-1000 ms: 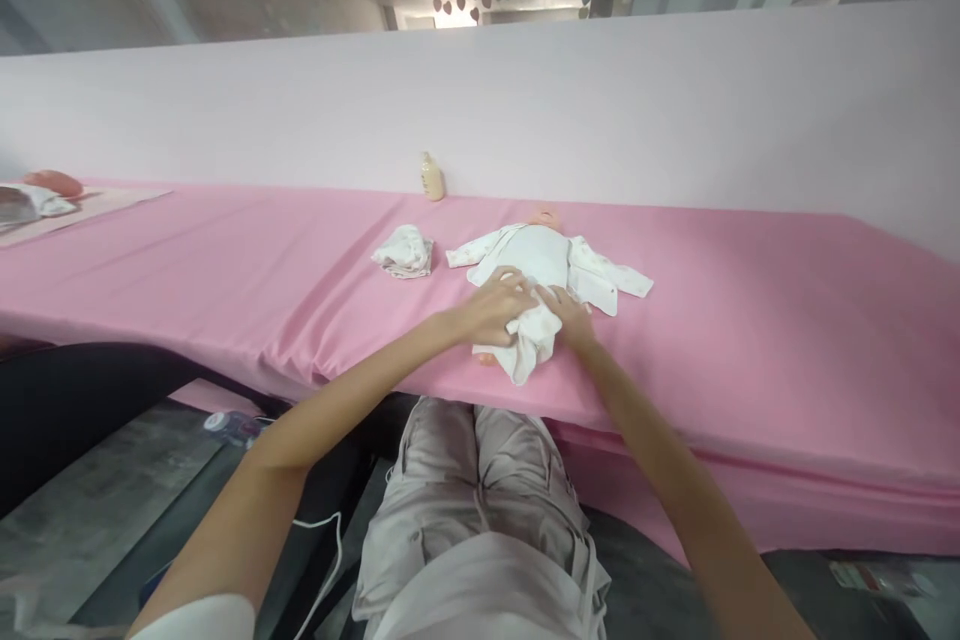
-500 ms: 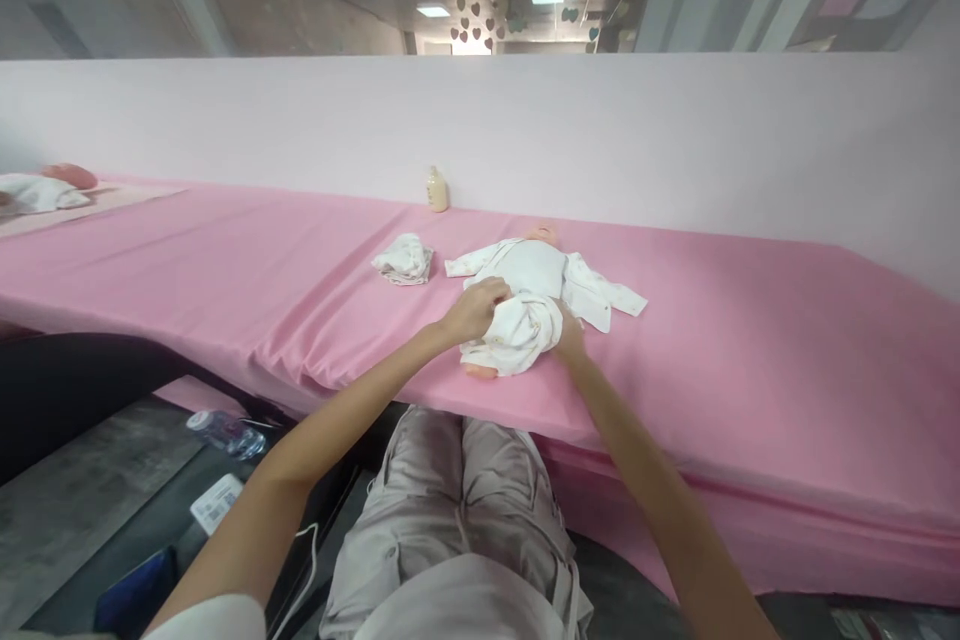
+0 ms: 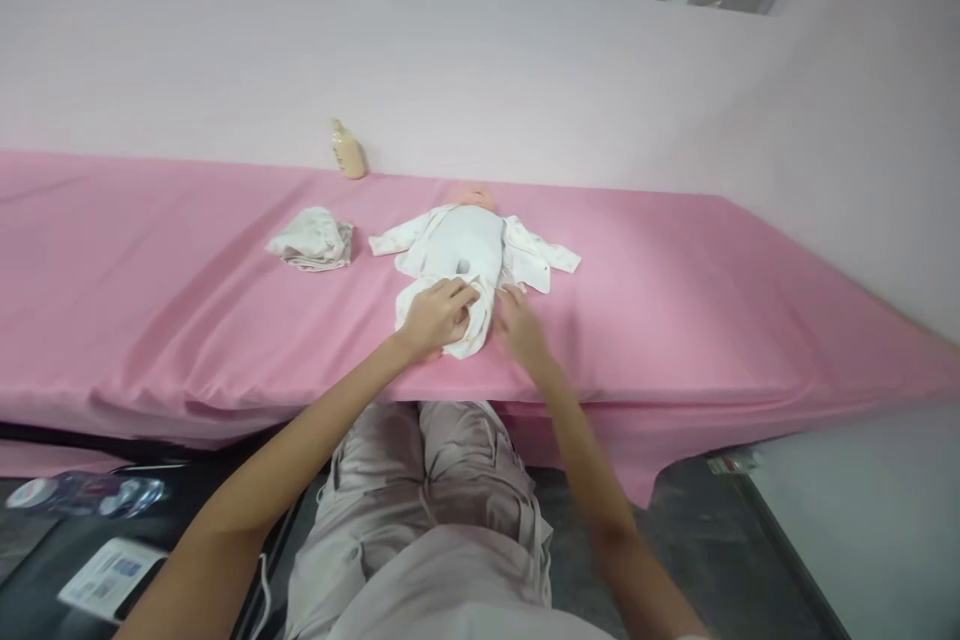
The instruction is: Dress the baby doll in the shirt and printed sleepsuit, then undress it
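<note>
Bright, even indoor light washes the pink table (image 3: 150, 320) and pale wall (image 3: 525, 70), leaving only faint, soft shadows beside the white garment (image 3: 461, 245). Motion blur smears the right hand (image 3: 521, 330). Wide-angle distortion bends the frame's right edge; the lower corners are dim

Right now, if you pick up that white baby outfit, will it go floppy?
Probably floppy: the white outfit bunches into soft folds under the left hand. Likely light, since its sleeves lie thin and flat on the pink cover. The doll inside it would probably add weight.
</note>
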The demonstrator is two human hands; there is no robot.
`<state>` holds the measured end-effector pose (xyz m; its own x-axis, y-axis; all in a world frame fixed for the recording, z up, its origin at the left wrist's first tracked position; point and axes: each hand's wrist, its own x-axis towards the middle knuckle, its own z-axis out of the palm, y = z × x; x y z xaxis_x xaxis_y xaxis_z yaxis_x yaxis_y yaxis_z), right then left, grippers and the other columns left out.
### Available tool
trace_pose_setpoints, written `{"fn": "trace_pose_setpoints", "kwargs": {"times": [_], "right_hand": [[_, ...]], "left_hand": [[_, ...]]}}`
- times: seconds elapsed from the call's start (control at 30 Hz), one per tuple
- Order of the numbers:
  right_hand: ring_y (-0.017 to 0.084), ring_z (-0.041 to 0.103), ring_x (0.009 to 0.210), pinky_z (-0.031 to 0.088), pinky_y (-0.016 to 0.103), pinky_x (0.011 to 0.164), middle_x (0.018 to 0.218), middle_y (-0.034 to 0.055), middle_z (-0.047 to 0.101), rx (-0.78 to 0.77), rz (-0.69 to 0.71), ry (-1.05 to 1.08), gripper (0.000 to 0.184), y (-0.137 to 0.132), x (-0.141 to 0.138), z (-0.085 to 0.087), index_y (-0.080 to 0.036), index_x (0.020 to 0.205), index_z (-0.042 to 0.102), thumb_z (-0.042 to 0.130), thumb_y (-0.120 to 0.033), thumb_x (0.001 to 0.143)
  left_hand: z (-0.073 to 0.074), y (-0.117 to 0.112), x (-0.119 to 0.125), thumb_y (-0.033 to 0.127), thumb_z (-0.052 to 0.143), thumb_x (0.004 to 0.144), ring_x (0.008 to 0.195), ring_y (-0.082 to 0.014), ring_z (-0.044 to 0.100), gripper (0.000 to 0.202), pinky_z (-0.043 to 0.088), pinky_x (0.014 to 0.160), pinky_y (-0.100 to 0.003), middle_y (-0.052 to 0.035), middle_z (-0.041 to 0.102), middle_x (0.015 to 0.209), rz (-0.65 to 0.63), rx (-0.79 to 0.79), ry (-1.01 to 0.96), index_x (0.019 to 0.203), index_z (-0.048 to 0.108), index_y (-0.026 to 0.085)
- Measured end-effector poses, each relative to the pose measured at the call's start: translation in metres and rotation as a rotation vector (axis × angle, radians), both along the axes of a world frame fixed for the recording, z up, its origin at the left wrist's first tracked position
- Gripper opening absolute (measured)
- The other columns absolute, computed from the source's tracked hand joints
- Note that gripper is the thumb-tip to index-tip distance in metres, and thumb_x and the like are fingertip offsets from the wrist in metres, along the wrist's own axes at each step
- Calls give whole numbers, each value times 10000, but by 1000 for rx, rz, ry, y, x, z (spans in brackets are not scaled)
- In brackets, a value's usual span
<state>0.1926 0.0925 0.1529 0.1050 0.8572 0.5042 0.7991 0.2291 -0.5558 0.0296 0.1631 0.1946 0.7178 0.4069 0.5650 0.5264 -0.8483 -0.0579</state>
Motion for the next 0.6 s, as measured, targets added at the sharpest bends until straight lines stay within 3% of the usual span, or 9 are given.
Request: {"fn": "trace_pose_setpoints", "kwargs": {"times": [0.1, 0.13, 0.2, 0.23, 0.33, 0.43, 0.6], "right_hand": [[250, 607, 932, 489, 437, 839, 934, 141, 641, 47, -279, 142, 398, -78, -18, -51, -216, 1055, 592, 249, -289, 866], [255, 629, 813, 507, 450, 781, 788, 120, 645, 29, -276, 171, 396, -102, -26, -76, -246, 941, 625, 247, -317, 848], [241, 635, 714, 520, 434, 735, 700, 67, 641, -165, -73, 246, 302, -137, -40, -126, -291, 782, 633, 342, -374, 792], [229, 632, 682, 526, 411, 706, 676, 47, 633, -256, -66, 368, 260, -145, -43, -148, -287, 760, 629, 384, -374, 760], [188, 549, 472, 495, 339, 478, 533, 15, 539, -374, -314, 761, 254, -142, -34, -194, -228, 727, 585, 399, -401, 707], [166, 495, 406, 454, 309, 401, 479, -1, 467, -361, -392, 830, 282, -120, 1, -208, -210, 674, 523, 364, -433, 741], [172, 555, 526, 483, 298, 490, 498, -3, 474, -275, -288, 746, 313, -100, 52, -201, -223, 659, 502, 331, -393, 859]], "left_hand": [[-10, 4, 1, 119, 480, 688, 772, -191, 541, 216, 397, 630, -293, -47, 592, 859, 15, -32, -46, 864, 579, 195], [-12, 5, 2, 117, 477, 678, 774, -193, 543, 217, 397, 633, -294, -47, 594, 849, 5, -48, -54, 853, 581, 194], [-14, 6, 4, 108, 465, 667, 792, -194, 548, 229, 402, 652, -293, -45, 594, 834, -9, -92, -79, 845, 581, 193], [-14, 6, 5, 104, 457, 664, 795, -191, 550, 234, 405, 660, -291, -44, 593, 830, -4, -118, -102, 842, 580, 192], [-14, 8, 7, 100, 436, 664, 783, -178, 554, 242, 411, 671, -281, -37, 595, 836, 23, -179, -164, 838, 577, 190], [-14, 8, 7, 105, 434, 661, 793, -176, 559, 250, 412, 677, -276, -32, 605, 849, 21, -202, -173, 847, 578, 190], [-16, 9, 6, 102, 432, 657, 786, -171, 554, 251, 404, 663, -270, -26, 607, 845, 32, -189, -196, 839, 577, 195]]}}
